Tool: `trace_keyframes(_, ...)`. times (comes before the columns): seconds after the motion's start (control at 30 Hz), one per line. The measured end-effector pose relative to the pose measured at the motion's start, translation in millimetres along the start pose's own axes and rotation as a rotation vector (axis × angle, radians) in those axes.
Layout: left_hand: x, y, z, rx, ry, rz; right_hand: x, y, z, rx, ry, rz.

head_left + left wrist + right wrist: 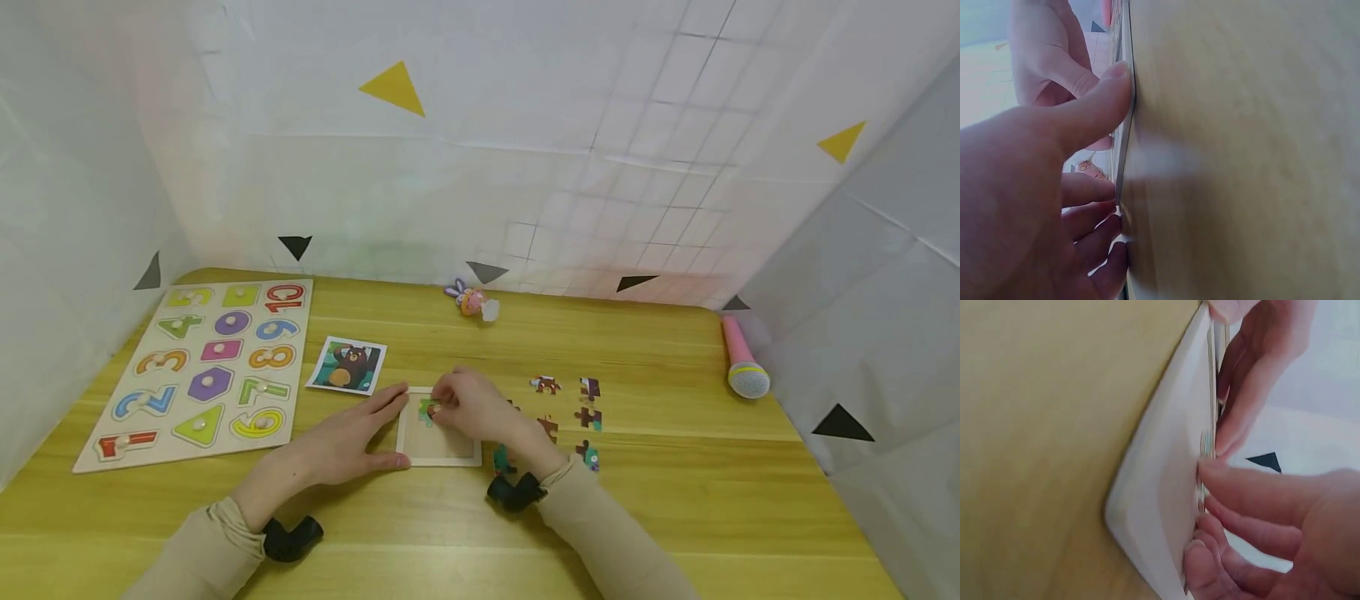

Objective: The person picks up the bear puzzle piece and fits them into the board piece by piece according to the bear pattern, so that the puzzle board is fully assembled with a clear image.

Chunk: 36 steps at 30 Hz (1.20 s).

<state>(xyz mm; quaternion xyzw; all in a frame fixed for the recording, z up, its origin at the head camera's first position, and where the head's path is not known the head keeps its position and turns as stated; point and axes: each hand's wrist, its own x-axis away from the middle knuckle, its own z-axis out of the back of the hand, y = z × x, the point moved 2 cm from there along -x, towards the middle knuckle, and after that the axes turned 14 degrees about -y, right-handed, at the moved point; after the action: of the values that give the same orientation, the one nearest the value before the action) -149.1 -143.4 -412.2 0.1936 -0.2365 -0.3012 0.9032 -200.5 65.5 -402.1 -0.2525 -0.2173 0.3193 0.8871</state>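
Note:
A small wooden puzzle tray (pixel 442 463) with a pale raised rim lies in front of me. My left hand (pixel 337 446) rests along its left side, thumb at the near corner and extended fingers at the far corner. Over the tray's upper middle, my right hand (pixel 476 408) pinches a small green and brown puzzle piece (pixel 426 411) between thumb and fingertips. In the right wrist view, the fingertips are right at the tray's surface (pixel 1179 462), mostly covering the piece. Several loose jigsaw pieces (pixel 588 418) lie right of the tray, some partly hidden by my right wrist.
A bear picture card (pixel 347 365) lies beyond my left hand. The wooden number board (pixel 300 367) occupies the table's left side. A bunny-eared toy (pixel 471 300) stands near the back edge, and a pink toy microphone (pixel 738 354) lies at the right edge by the white wall sheet.

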Motion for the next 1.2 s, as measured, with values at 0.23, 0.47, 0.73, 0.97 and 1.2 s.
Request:
trace_keyframes(0.23,-0.6,0.2,-0.2,0.004,-0.001,-0.002,-3.3,0.6,-5.3,-0.072,0.04,-0.087)
trace_keyframes(0.47,-0.8,0.7,-0.1,0.0,-0.003,-0.001,-4.5,-0.1,-7.3,-0.095,0.068,-0.089)
trace_keyframes(0.73,-1.1,0.8,-0.4,-0.003,-0.003,-0.005,-6.6,-5.7,-9.1,-0.101,0.109,-0.089)
trace_keyframes(0.97,-0.9,0.8,-1.0,-0.012,0.003,-0.021,-8.2,-6.9,-11.3,-0.121,0.141,-0.094)
trace_keyframes(1.2,-1.2,-0.2,-2.2,-0.025,-0.003,-0.033,-5.5,-7.9,-10.8,-0.143,0.162,-0.094)
